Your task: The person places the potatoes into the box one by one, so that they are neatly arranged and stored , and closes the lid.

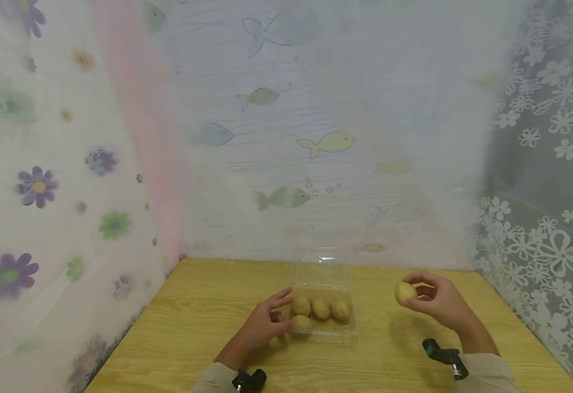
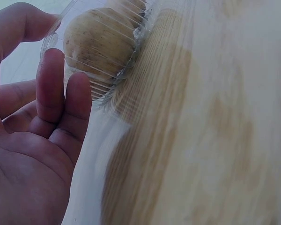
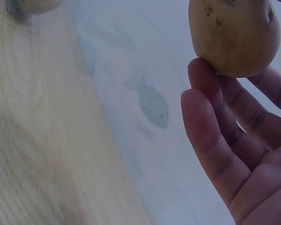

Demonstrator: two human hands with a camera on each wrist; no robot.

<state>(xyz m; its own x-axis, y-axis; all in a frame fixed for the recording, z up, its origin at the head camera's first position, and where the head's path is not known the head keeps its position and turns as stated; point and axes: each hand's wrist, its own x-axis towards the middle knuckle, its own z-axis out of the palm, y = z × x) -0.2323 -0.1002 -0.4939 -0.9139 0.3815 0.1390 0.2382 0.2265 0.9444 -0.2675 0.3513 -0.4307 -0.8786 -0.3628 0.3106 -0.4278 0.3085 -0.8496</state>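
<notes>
A clear plastic box (image 1: 323,331) with its lid (image 1: 320,271) raised at the back stands on the table. Several potatoes (image 1: 320,308) lie in it, most in a row and one at the front left corner. My left hand (image 1: 265,322) holds the box at its left side, the thumb near the front corner. In the left wrist view its fingertips (image 2: 50,58) meet the clear rim beside a potato (image 2: 98,42). Off to the right, above the table, my right hand (image 1: 436,300) pinches a single potato (image 1: 405,293) between thumb and fingers.
The wooden table (image 1: 178,327) runs back to a curtain (image 1: 286,164) printed with fish. A flowered curtain (image 1: 70,218) hangs on the left, and a see-through one with white flowers (image 1: 551,245) on the right. Each wrist wears a black device (image 1: 443,355).
</notes>
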